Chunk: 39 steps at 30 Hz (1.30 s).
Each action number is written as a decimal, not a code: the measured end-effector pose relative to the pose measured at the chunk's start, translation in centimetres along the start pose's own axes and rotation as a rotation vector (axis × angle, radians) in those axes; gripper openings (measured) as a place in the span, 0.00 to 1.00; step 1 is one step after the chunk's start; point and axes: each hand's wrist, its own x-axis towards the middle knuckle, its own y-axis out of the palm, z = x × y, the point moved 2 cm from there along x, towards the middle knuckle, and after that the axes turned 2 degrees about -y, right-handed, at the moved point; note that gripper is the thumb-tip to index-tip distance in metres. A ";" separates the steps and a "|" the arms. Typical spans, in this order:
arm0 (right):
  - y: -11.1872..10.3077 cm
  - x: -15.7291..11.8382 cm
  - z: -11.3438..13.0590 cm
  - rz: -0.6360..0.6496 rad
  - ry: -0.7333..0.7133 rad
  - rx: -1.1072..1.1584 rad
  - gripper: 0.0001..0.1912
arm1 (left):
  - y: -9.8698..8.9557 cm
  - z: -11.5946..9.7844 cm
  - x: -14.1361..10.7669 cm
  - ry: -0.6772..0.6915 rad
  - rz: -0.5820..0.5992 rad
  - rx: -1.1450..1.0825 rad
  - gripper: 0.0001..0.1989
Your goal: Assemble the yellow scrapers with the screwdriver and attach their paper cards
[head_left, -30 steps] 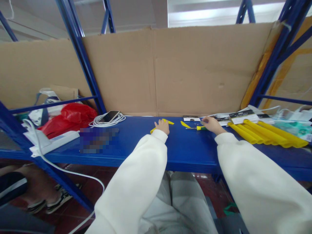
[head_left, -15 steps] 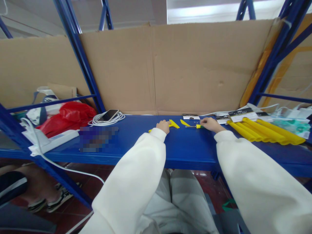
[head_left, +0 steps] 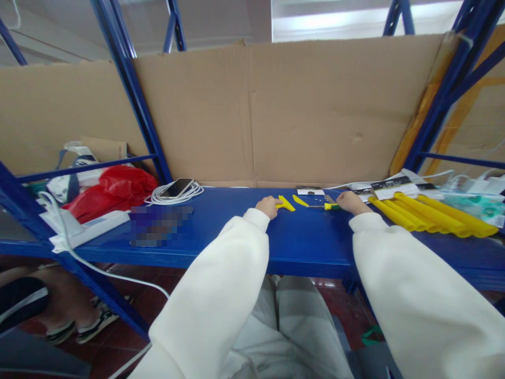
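My left hand (head_left: 267, 206) rests on the blue shelf, fingers closed at the near end of a small yellow T-shaped piece (head_left: 286, 204). My right hand (head_left: 351, 202) is closed at the handle end of a screwdriver (head_left: 331, 207) with a yellow and dark handle; its thin shaft points left, low over the shelf. Between my hands lies a flat yellow sliver (head_left: 300, 201). Tiny bits, too small to name, lie just right of the sliver. A small black and white card (head_left: 310, 190) is behind them.
Several yellow tubes (head_left: 434, 213) and black and white packets (head_left: 394, 185) lie to the right. On the left are a phone (head_left: 178, 187) on a coiled white cable (head_left: 155, 198), a white power strip (head_left: 94, 230) and a red bag (head_left: 114, 189). Cardboard (head_left: 315, 110) walls the back.
My right hand and the screwdriver have shifted right, away from the yellow sliver. My left hand and its yellow piece have moved slightly right.
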 end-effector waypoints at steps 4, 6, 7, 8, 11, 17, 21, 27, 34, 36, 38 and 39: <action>-0.4 0.0 -0.8 -0.037 0.069 0.016 0.15 | -0.1 -0.1 0.0 0.001 -0.001 -0.017 0.23; -0.4 0.0 -1.0 -0.083 0.085 0.040 0.16 | -0.1 -0.1 -0.1 0.001 0.002 -0.013 0.23; -0.2 0.1 -1.1 -0.105 0.090 0.053 0.16 | -0.1 -0.2 -0.1 0.002 0.004 -0.009 0.23; -0.1 0.1 -1.1 -0.121 0.093 0.064 0.16 | -0.2 -0.2 -0.1 0.004 0.005 -0.006 0.23; 0.9 0.8 -1.3 -0.099 0.101 0.077 0.13 | -0.2 -0.2 -0.1 0.010 -0.002 -0.006 0.23; 2.7 3.8 -2.3 -0.098 0.077 0.045 0.23 | -0.1 -0.1 0.0 0.018 -0.012 0.000 0.22; 3.1 5.0 -2.6 -0.128 0.083 0.030 0.27 | 0.0 0.0 0.0 0.026 -0.015 0.005 0.22; 2.6 4.2 -1.5 -0.138 0.186 0.013 0.28 | 0.1 0.1 0.2 0.024 -0.014 0.003 0.22; 1.9 2.0 0.1 -0.079 0.288 0.098 0.33 | 0.0 0.0 0.1 0.030 0.004 0.025 0.22; 1.8 1.7 0.2 -0.089 0.265 0.120 0.33 | 0.0 0.0 0.1 0.031 0.006 0.024 0.22; 1.8 1.7 0.2 -0.117 0.237 0.133 0.30 | 0.0 0.0 0.1 0.027 0.003 0.017 0.22; 1.8 1.7 0.1 -0.124 0.238 0.130 0.26 | 0.0 0.0 0.1 0.024 0.000 0.011 0.22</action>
